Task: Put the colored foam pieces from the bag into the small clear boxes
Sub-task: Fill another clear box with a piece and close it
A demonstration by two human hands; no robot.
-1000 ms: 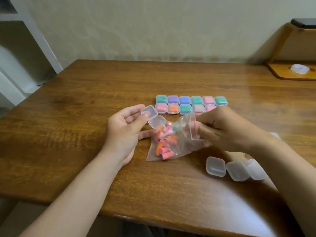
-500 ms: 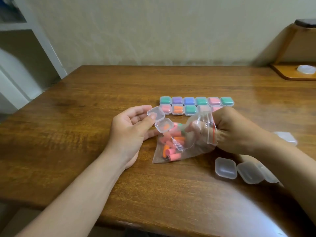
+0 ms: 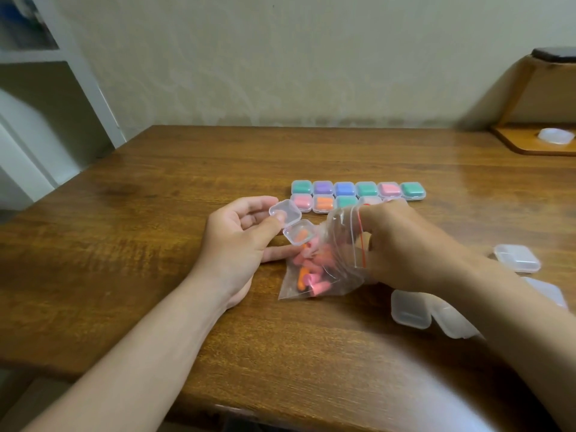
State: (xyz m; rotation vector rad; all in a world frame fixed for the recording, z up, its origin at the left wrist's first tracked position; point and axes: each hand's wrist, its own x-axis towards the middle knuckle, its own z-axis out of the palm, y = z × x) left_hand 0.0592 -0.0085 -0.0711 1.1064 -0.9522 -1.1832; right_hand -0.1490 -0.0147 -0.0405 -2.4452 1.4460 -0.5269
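Just right of the open box (image 3: 300,234) — pinched by the left hand (image 3: 240,243) — lies the bag (image 3: 324,275); the right hand (image 3: 405,247) is inside its mouth, grasp hidden.

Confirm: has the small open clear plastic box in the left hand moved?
No; the open box stays beside the front row's leftmost pink-filled box.

No text, label, brand, number or sign can be read anywhere in the view. The clear bag (image 3: 339,241) carries only a plain red line along its zip strip. The small clear boxes (image 3: 358,189) on the bench (image 3: 156,244) are too small and blurred to show any print.
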